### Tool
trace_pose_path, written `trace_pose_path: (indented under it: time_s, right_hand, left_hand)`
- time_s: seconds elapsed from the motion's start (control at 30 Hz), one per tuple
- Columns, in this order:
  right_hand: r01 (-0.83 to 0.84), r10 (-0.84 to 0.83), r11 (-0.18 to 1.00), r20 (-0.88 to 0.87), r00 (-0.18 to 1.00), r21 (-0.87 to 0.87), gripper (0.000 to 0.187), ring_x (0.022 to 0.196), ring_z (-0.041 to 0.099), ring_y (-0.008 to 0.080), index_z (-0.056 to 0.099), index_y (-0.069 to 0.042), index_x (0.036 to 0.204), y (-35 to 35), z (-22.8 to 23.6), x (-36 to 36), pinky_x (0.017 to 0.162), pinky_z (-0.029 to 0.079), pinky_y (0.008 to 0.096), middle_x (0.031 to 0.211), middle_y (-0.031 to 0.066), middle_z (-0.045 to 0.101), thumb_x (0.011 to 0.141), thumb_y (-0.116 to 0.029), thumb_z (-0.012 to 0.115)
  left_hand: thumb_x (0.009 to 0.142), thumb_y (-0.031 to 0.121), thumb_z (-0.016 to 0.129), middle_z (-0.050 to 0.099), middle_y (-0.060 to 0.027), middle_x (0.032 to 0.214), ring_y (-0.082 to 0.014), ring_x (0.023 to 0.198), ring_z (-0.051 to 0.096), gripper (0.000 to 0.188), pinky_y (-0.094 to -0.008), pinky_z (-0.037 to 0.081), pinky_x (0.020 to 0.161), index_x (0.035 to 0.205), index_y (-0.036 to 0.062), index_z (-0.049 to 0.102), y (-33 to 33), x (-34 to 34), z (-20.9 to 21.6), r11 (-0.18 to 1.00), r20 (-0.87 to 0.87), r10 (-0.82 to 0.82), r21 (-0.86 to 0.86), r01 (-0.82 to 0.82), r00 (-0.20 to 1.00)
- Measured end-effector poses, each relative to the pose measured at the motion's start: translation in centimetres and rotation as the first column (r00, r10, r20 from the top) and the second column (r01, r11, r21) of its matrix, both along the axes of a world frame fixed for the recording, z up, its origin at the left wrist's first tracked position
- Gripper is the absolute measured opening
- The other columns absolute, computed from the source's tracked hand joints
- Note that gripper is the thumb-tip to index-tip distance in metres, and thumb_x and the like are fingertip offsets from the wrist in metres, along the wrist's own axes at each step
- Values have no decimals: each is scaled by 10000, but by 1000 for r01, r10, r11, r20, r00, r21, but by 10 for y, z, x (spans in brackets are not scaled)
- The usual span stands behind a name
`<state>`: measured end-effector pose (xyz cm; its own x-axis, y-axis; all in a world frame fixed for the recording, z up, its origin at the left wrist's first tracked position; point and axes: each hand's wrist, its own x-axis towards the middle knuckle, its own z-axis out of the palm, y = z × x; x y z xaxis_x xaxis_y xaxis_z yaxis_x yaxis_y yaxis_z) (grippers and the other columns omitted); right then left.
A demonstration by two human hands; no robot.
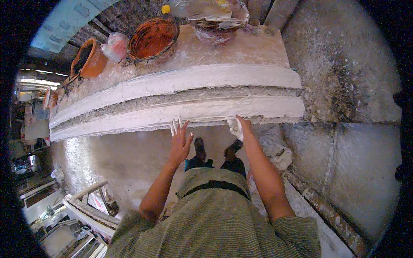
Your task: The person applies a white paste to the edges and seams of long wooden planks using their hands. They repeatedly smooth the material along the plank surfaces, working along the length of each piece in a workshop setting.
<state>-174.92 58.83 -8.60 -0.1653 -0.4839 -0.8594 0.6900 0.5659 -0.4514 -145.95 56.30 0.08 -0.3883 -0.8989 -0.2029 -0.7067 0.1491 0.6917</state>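
My left hand (180, 136) is just off the near edge of a long white plaster strip (206, 111), its fingers spread and white at the tips. It holds nothing. At the same edge, further right, my right hand (239, 127) has its fingers bent in and coated white. Whether something sits inside them is hidden. A second long plaster strip (206, 78) runs parallel behind the first, with a grey, fibrous groove (206, 93) between them. Loose fibres stick out along both strips.
Along the far side of the bench (189, 53) stand a reddish bowl (154, 39), an orange pot (91, 59), a plastic bag (115, 46) and a plaster-crusted bucket (217, 31). A clear bottle with a yellow cap (165, 9) lies above it. A stained wall (340, 64) borders the right.
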Motion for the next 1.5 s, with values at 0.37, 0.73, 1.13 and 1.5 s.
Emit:
trace_pose_path:
  time_s: [0.37,0.73,1.13,1.5]
  right_hand:
    - [151,-155,984,-41,987,-98,309,736,661,192,674,-79,1063,36,14,-25,617,530,376,896,54,705,891,-336,667]
    - [-230,382,915,-895,229,332,613,966,658,423,604,123,1061,24,39,-87,867,532,459,1027,299,672,756,-387,755]
    - [-322,338,868,-925,-174,378,538,925,605,470,577,112,990,-10,86,-214,870,507,502,956,293,626,712,-296,790]
    - [-249,61,958,-750,659,-141,778,1192,557,346,428,108,1340,50,32,-234,1042,433,404,1248,237,591,707,-182,775]
  left_hand:
    - [888,382,670,666,-201,902,-332,777,660,557,-450,511,702,1323,67,521,-7,-4,0,986,6,4,168,-5,1000]
    - [886,327,703,684,-143,816,-230,695,635,404,-391,500,624,1165,46,626,3,-55,-84,976,-298,154,196,-97,942]
    - [894,273,690,680,-148,908,-246,725,639,283,-381,509,699,1058,48,641,-26,-175,50,952,-393,-246,72,297,886]
    - [893,224,679,684,-185,983,-370,859,655,254,-429,518,778,1047,25,647,-94,-346,90,714,-424,-699,-378,589,576]
